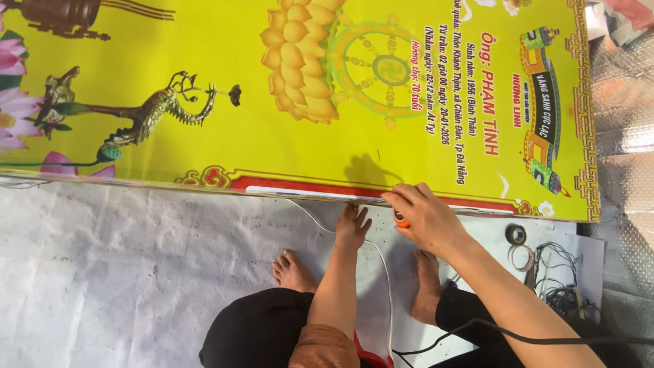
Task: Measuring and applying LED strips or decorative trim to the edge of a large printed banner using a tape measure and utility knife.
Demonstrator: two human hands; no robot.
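Note:
A large yellow printed banner [225, 102] with a lotus, a wheel and a bronze crane lies flat, its red-bordered edge toward me. Along that edge runs a thin white strip [300, 193]. My left hand [353, 226] presses fingertips down on the edge next to the strip. My right hand [428, 217] is closed on a small tool with an orange tip [402, 220], which touches the same edge just right of the left hand. A black cable [518, 336] trails past my right forearm. My bare feet [293, 270] rest on the white sheet [122, 272].
A white wire [383, 272] runs from the strip down between my knees. Two tape rolls [516, 234] and a tangle of dark wires [562, 289] lie at the right. Silvery foil sheeting [623, 136] borders the banner's right side. A red object [371, 353] sits by my knee.

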